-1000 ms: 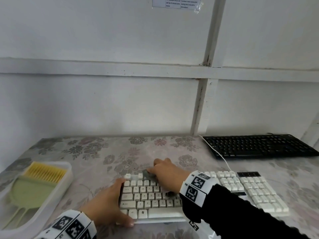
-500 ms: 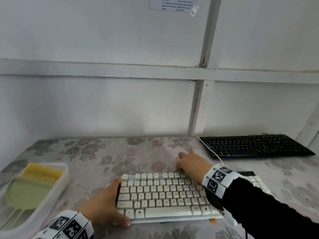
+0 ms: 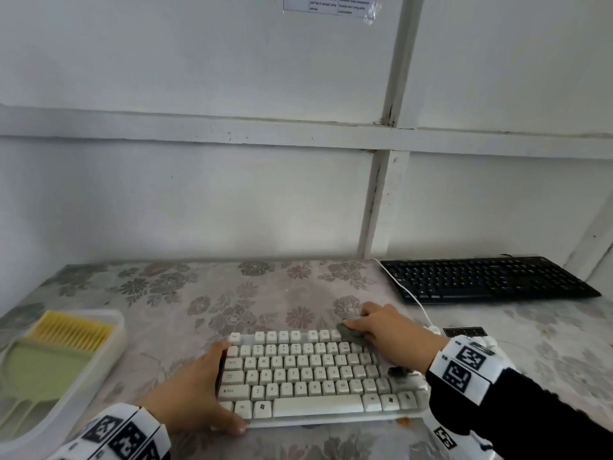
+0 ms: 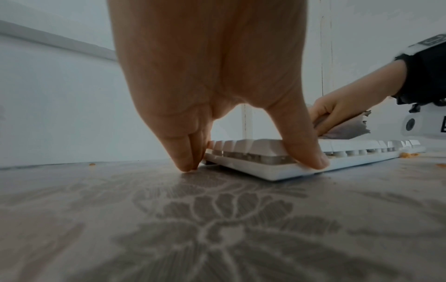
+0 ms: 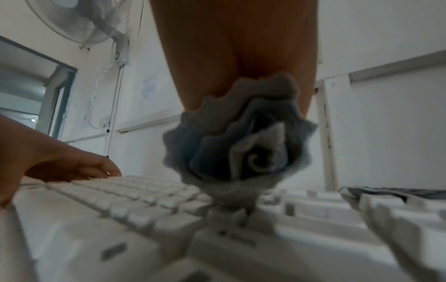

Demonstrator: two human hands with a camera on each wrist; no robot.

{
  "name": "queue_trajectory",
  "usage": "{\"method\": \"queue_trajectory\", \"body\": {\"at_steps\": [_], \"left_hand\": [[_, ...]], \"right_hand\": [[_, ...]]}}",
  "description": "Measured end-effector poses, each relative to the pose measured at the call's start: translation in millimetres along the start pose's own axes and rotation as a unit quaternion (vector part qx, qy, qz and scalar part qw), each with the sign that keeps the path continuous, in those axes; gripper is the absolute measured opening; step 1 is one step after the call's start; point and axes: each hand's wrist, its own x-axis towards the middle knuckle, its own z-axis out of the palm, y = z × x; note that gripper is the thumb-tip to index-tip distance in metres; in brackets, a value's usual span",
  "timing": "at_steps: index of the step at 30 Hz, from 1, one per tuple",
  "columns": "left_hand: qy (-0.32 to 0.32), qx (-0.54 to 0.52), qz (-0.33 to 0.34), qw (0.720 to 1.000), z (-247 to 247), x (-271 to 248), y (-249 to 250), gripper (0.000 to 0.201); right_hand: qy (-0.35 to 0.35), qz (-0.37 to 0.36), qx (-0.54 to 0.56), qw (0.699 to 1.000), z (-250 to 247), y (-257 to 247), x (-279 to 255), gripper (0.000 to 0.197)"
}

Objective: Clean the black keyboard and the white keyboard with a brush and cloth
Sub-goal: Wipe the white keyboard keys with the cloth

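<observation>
The white keyboard point(image 3: 308, 376) lies on the flowered table in front of me. My left hand point(image 3: 212, 390) grips its left end, thumb on the front edge and fingers point(image 4: 185, 152) down at the back corner. My right hand point(image 3: 388, 330) holds a bunched grey cloth point(image 3: 350, 333) and presses it on the top key row, towards the right of the main key block. In the right wrist view the cloth point(image 5: 241, 148) sticks out below the palm onto the keys. The black keyboard point(image 3: 484, 280) lies at the back right, untouched. A green brush point(image 3: 49, 356) with yellow bristles rests at the left.
The brush lies in a translucent tray point(image 3: 117, 330) at the table's left edge. A white cable point(image 3: 408, 293) runs from the white keyboard towards the wall, past the black keyboard. Orange crumbs point(image 3: 403, 420) lie by the white keyboard's front edge. The wall stands close behind.
My right hand has swept the cloth from the upper left keys rightwards along the top of the white keyboard. My left hand has kept its hold on the left end.
</observation>
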Motion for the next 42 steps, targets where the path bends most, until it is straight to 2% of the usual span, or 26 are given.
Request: {"method": "queue_trajectory", "body": {"at_steps": [5, 7, 10, 13, 16, 18, 22, 27, 29, 31, 33, 37, 39, 42], "left_hand": [[-0.004, 0.001, -0.003, 1.000, -1, 0, 0, 0.119], [-0.002, 0.006, -0.007, 1.000, 0, -1, 1, 0.120], [-0.005, 0.008, -0.013, 1.000, -2, -3, 3, 0.121], [-0.015, -0.006, -0.018, 1.000, -4, -5, 3, 0.134], [-0.013, -0.012, -0.014, 1.000, -4, -5, 4, 0.122], [-0.009, -0.010, -0.004, 1.000, -5, -6, 6, 0.113], [-0.011, -0.011, 0.002, 1.000, -6, -5, 6, 0.113], [-0.017, -0.017, -0.003, 1.000, -5, -3, 2, 0.120], [-0.023, -0.025, -0.005, 0.999, -5, -2, 2, 0.123], [-0.025, -0.026, -0.002, 0.999, -5, -2, 2, 0.122], [-0.025, -0.026, -0.006, 0.999, -5, -2, 4, 0.120], [-0.027, -0.030, -0.010, 0.999, -4, 0, 2, 0.123], [-0.024, -0.030, -0.011, 0.999, -4, 1, 0, 0.123], [-0.022, -0.032, -0.008, 0.999, -3, 2, -1, 0.121]], "right_hand": [[-0.043, 0.080, -0.041, 0.995, -9, 6, 11, 0.023], [-0.049, 0.098, -0.025, 0.994, -16, -2, 16, 0.034], [-0.019, 0.068, 0.046, 0.996, -21, -24, 29, 0.032], [-0.011, 0.035, 0.124, 0.992, -25, -61, 35, 0.022], [0.000, 0.015, 0.117, 0.993, -24, -83, 28, 0.016], [0.021, 0.036, 0.089, 0.995, -19, -74, 19, 0.016], [-0.006, 0.089, 0.054, 0.995, -10, -23, -6, 0.028], [0.026, 0.078, 0.017, 0.996, 7, 31, -22, 0.027], [0.035, 0.096, -0.007, 0.995, 8, 45, -30, 0.025], [0.031, 0.125, 0.017, 0.991, 3, 55, -38, 0.021], [0.027, 0.144, 0.038, 0.989, 0, 64, -43, 0.028], [0.029, 0.191, -0.009, 0.981, -3, 81, -41, 0.022], [0.019, 0.185, -0.015, 0.983, -6, 76, -38, 0.027], [0.049, 0.113, 0.042, 0.991, -8, 50, -31, 0.021]]}}
